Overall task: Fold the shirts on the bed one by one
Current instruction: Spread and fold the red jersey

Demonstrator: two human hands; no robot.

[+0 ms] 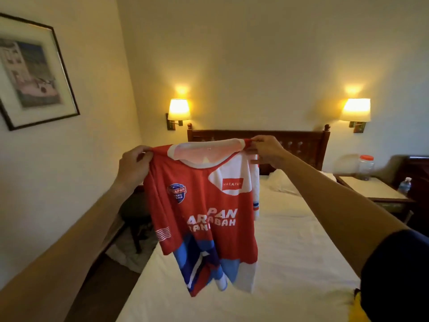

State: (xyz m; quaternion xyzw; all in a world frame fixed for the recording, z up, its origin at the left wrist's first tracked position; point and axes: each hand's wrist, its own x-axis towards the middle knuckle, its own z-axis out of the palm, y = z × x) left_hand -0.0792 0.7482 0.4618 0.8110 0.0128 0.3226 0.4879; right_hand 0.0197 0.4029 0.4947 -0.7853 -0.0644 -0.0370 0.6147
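Note:
A red, white and blue jersey [209,212] with white lettering hangs in the air above the bed [301,252], its front facing me and its hem loose over the white sheet. My left hand [133,165] pinches its left shoulder, and my right hand [267,151] pinches the right shoulder beside the white collar. Both arms are stretched out in front of me. A bit of yellow cloth [358,305] shows at the bed's near right edge, mostly hidden behind my dark sleeve.
A dark wooden headboard [290,140] stands behind the bed between two lit wall lamps [178,109]. At the right a nightstand [376,189] carries a plastic jar [366,167] and a water bottle [405,185]. A dark stool [134,210] stands in the gap at the left wall.

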